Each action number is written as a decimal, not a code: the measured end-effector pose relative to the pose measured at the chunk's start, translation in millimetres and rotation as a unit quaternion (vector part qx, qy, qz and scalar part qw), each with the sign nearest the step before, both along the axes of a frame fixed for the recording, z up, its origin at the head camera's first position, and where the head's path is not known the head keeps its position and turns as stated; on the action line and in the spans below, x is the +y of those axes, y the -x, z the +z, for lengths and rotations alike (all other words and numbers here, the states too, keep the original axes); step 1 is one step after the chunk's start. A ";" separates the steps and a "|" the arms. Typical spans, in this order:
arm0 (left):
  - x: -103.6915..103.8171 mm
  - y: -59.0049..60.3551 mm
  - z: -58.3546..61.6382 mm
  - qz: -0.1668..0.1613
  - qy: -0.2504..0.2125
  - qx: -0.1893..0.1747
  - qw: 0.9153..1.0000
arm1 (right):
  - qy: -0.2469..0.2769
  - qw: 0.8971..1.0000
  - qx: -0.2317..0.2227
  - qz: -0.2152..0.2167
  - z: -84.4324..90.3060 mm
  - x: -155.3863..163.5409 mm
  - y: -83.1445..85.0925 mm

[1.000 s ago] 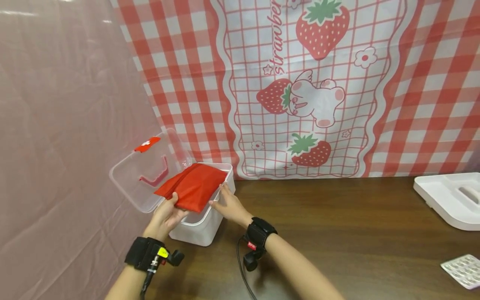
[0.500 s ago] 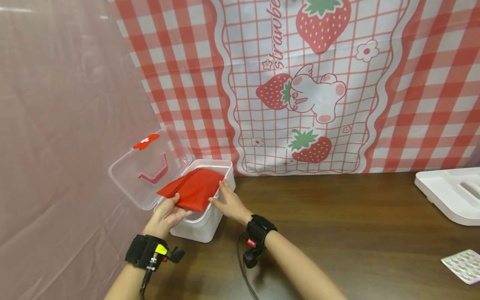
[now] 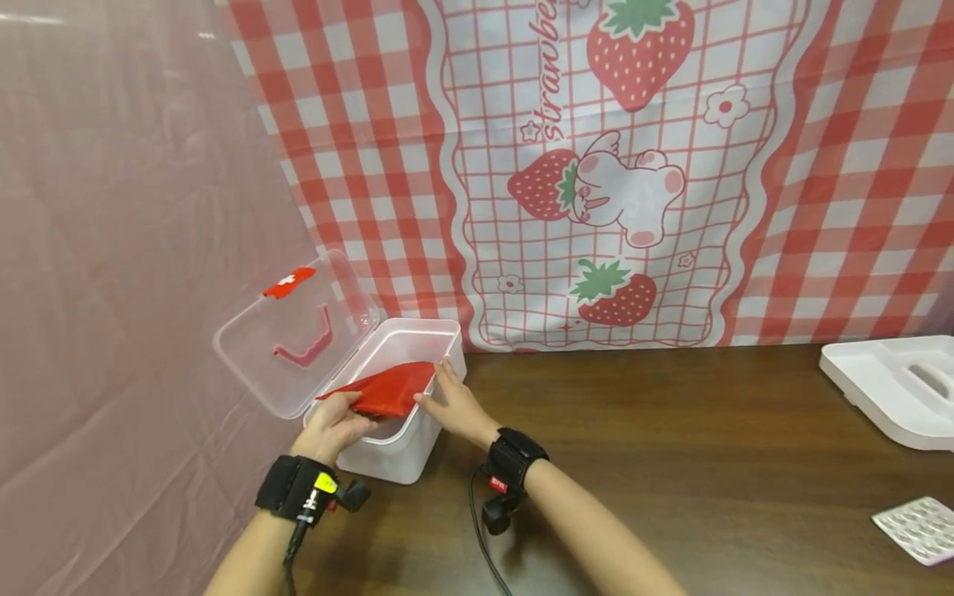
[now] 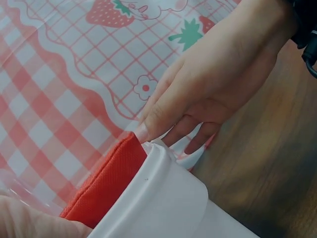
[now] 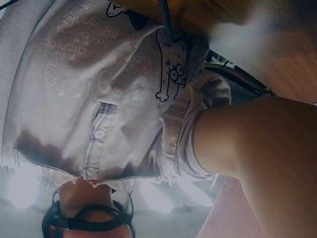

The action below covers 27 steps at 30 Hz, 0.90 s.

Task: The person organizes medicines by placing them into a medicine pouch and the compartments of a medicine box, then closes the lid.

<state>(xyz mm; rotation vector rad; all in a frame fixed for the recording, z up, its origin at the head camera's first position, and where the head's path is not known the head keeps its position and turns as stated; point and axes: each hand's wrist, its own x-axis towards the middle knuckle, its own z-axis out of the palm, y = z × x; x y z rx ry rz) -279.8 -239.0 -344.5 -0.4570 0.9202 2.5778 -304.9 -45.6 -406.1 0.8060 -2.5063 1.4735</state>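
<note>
Hands are meeting at the white box (image 3: 402, 451) in the lower left of the head view. Left hand (image 3: 328, 426) is pinching the near edge of the red cloth pouch (image 3: 387, 391), lying tilted inside the box; right hand (image 3: 456, 407) is touching its right corner with straight fingers (image 4: 163, 111), beneath the open clear lid (image 3: 298, 331).

Bare forearm (image 5: 252, 148) at right; printed pale shirt (image 5: 89, 84) beyond; wooden table (image 5: 277, 44) above.
</note>
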 end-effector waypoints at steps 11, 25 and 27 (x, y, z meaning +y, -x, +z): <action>8.9 -28.9 12.3 0.080 0.396 0.153 0.902 | -0.006 1.000 -0.009 0.003 0.0 1.4 2.8; 12.6 -32.7 -13.6 -0.105 0.831 0.329 0.436 | -0.005 1.000 -0.023 0.008 0.6 0.7 -1.0; 11.0 -30.4 -13.9 -0.129 0.839 0.323 0.419 | -0.004 1.000 -0.022 0.010 0.1 0.2 -1.5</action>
